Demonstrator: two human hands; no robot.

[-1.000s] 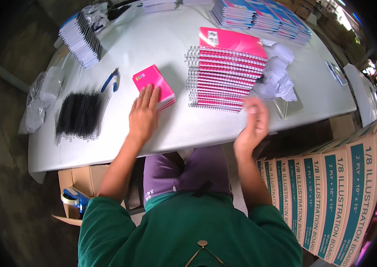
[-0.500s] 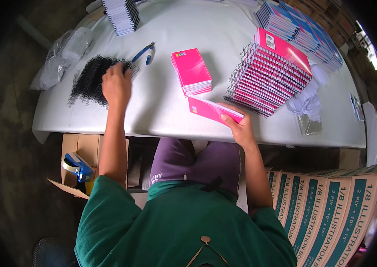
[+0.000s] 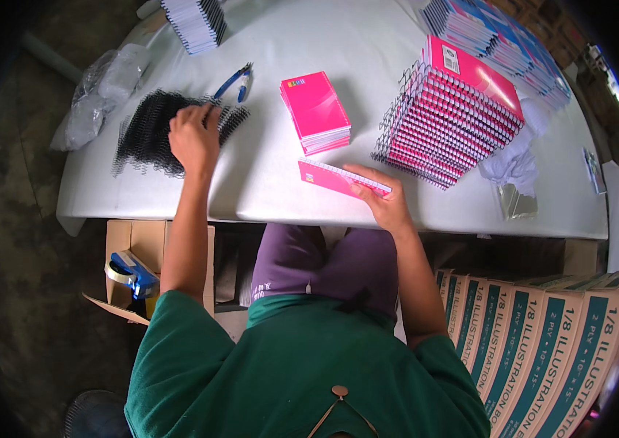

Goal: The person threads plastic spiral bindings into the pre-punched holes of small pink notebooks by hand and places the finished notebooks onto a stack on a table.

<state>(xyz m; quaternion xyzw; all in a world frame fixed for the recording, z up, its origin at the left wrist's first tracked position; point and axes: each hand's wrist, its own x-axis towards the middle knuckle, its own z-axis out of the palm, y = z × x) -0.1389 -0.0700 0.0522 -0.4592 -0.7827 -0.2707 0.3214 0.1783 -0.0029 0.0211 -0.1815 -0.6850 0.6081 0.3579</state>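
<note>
My left hand (image 3: 194, 140) is over a heap of black spiral binding coils (image 3: 150, 135) on the left of the table, fingers closed on coils at the heap's right side. The fingertips partly hide how many it grips. My right hand (image 3: 386, 203) holds a pink notepad (image 3: 331, 178) near the table's front edge, thumb on the cover and fingers behind. The pad is tilted, its row of punched holes uppermost. Beyond it lies a short stack of pink notepads (image 3: 316, 109) without coils. Blue-handled pliers (image 3: 235, 82) rest beside the coil heap.
Coil-bound pink notebooks (image 3: 455, 117) form a tall stack at right, near crumpled white material (image 3: 510, 164). Blue notebooks (image 3: 499, 44) are at the far right, another bound stack (image 3: 194, 25) at the far left. Clear plastic bags (image 3: 101, 95) lie left; cardboard boxes (image 3: 543, 343) stand below right.
My left hand has shifted slightly at the coil heap, and coils now spread farther right of it. My right hand has drawn the pink notepad slightly left and tipped its holed edge up.
</note>
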